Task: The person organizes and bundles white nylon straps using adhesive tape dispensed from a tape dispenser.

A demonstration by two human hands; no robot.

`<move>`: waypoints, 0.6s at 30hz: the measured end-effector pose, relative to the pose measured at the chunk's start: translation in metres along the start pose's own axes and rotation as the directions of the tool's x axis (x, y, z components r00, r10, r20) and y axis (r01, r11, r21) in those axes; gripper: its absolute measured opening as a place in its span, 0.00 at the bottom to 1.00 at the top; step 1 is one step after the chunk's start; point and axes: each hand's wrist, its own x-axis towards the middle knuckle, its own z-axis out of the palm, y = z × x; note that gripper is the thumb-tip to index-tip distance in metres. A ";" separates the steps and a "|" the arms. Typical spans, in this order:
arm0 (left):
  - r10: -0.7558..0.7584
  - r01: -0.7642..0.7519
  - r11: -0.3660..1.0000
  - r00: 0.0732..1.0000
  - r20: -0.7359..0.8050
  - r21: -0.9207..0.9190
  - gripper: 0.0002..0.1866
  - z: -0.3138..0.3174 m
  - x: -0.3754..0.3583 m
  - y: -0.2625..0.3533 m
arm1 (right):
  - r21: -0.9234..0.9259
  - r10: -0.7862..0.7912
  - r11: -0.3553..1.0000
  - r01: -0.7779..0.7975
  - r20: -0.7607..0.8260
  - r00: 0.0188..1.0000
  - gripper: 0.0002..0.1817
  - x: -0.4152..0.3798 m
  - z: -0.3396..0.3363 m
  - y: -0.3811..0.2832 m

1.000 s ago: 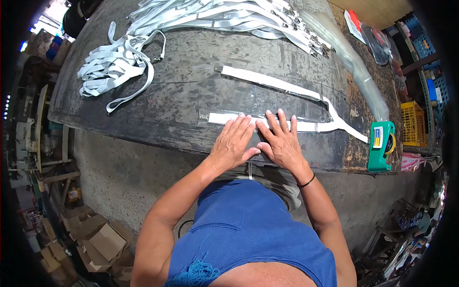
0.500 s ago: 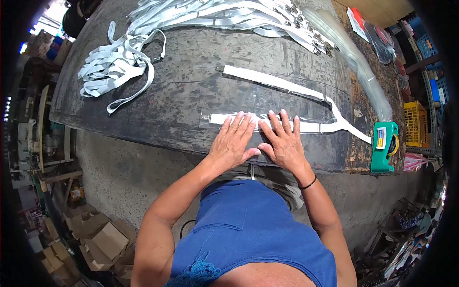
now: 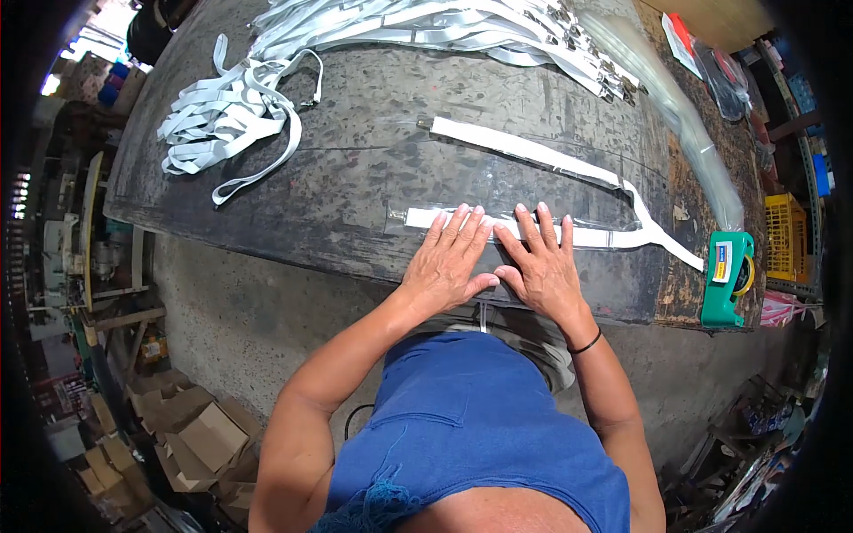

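Note:
A white lanyard (image 3: 524,153) lies on the dark worktop in two strips that meet at the right. The near strip looks covered by a clear plastic sleeve (image 3: 396,229), with a metal clip at its left end. My left hand (image 3: 449,259) rests flat across this strip, fingers stretched out. Beside it, my right hand (image 3: 540,268) presses flat on the same strip, fingers spread and thumb near the other thumb. The lanyard's joined tail runs to a green tape dispenser (image 3: 718,302) at the right edge. Part of the near strip is hidden under my fingers.
A tangled heap of white lanyards (image 3: 222,129) sits at the left. More lanyards with metal clips (image 3: 444,34) are laid out at the back. A bundle of clear plastic sleeves (image 3: 697,138) runs down the right side. Cardboard boxes (image 3: 209,440) stand on the floor at left.
The whole scene has shifted slightly to the right in view as the head turned. Both hands stay flat on the near strip of the lanyard.

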 end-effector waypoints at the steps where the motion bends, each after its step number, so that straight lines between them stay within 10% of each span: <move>1: -0.002 0.002 1.000 1.000 0.002 0.000 0.44 0.000 0.000 0.000 | 0.000 0.000 1.000 0.000 -0.002 1.000 0.33 0.000 0.000 0.000; 18: 0.008 -0.007 1.000 1.000 -0.009 0.017 0.43 0.002 -0.001 0.001 | 0.037 0.011 0.999 -0.010 -0.036 0.999 0.34 -0.005 -0.001 0.002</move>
